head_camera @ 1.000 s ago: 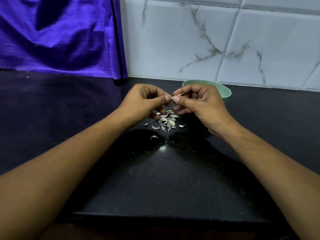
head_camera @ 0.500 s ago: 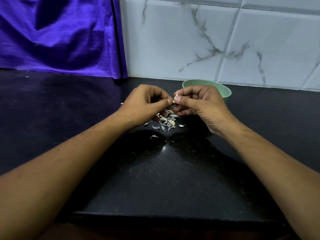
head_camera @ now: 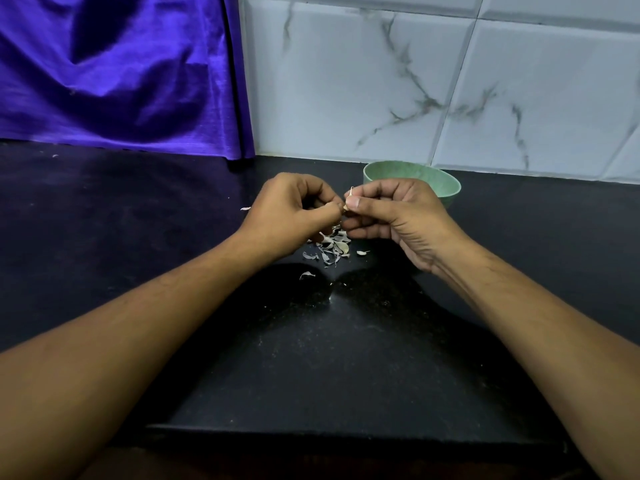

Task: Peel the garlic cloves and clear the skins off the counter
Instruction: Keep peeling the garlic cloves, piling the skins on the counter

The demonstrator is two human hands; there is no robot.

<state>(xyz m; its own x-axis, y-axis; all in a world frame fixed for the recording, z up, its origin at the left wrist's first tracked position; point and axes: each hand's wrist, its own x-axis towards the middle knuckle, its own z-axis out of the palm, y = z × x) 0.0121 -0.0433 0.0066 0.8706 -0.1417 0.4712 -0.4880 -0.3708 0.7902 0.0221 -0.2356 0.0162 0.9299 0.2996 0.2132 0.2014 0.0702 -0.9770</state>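
Little has shifted since a second ago: both hands have kept their place, while the sliver of skin [head_camera: 351, 192] that stuck out sideways between them then now stands upright above the right forefinger.

Across the back, a purple cloth [head_camera: 121, 71] hangs on the left and a pale marbled tiled wall [head_camera: 415, 81] fills the right. Below them a dark, speckled surface [head_camera: 329, 358] runs toward the viewer, with two bare forearms reaching in over it from the lower corners.

A green bowl [head_camera: 450, 194] sits against the wall, just behind the right hand [head_camera: 394, 216], probably kept near to take the peeled cloves; its contents cannot be seen.

Left hand [head_camera: 291, 211] and right hand meet fingertip to fingertip, raised above the surface. Both have their fingers curled in, thumb and forefinger pinching the same garlic clove [head_camera: 345, 207]. One hand seems to steady it while the other pulls skin away.

Directly beneath them lies a loose heap of skins [head_camera: 334, 247], likely because the hands work over one spot so peelings fall together. A few stray flakes [head_camera: 307, 274] lie just beside it.

Only a small tan speck of the clove shows between the fingertips; the rest is hidden.
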